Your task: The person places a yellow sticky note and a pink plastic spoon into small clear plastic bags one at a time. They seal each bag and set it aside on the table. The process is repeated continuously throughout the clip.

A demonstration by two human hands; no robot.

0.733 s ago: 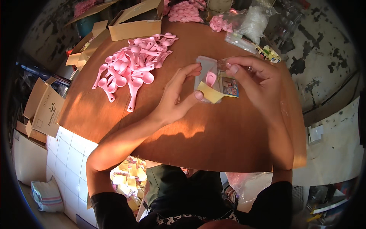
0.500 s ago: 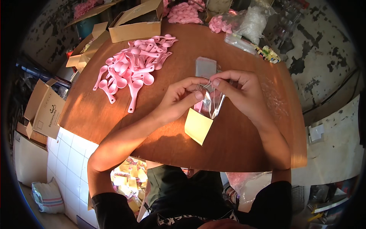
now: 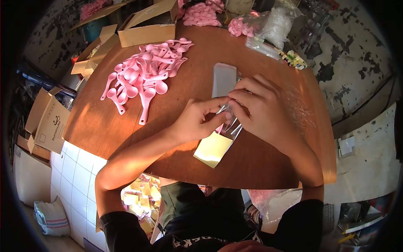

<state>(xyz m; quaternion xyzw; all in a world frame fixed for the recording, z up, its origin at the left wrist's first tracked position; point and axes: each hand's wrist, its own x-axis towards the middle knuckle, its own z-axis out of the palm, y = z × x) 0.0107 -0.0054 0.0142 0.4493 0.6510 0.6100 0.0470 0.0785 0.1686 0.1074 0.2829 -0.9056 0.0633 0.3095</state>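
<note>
Between my two hands is a small clear plastic bag (image 3: 231, 129) with a yellow card (image 3: 213, 149) at its lower end and a bit of pink showing inside. My left hand (image 3: 201, 119) pinches the bag's upper left side between thumb and fingers. The fingers of my right hand (image 3: 258, 107) close on the bag's top end, touching my left fingertips; they partly hide it. Just beyond my hands lies a stack of flat clear bags (image 3: 224, 80). A heap of pink plastic measuring spoons (image 3: 145, 69) spreads to the left on the wooden table (image 3: 168, 155).
Open cardboard boxes (image 3: 149, 31) stand at the far left edge, and another box (image 3: 46, 122) is left of the table. Pink bundles (image 3: 201, 16) and a bulging clear plastic bag (image 3: 277, 27) sit at the back. Below the table is a container of yellow-carded packets (image 3: 145, 197).
My right hand has turned and closed over the bag's top, meeting my left fingers. The bag's yellow lower end has swung slightly left and toward me.
</note>
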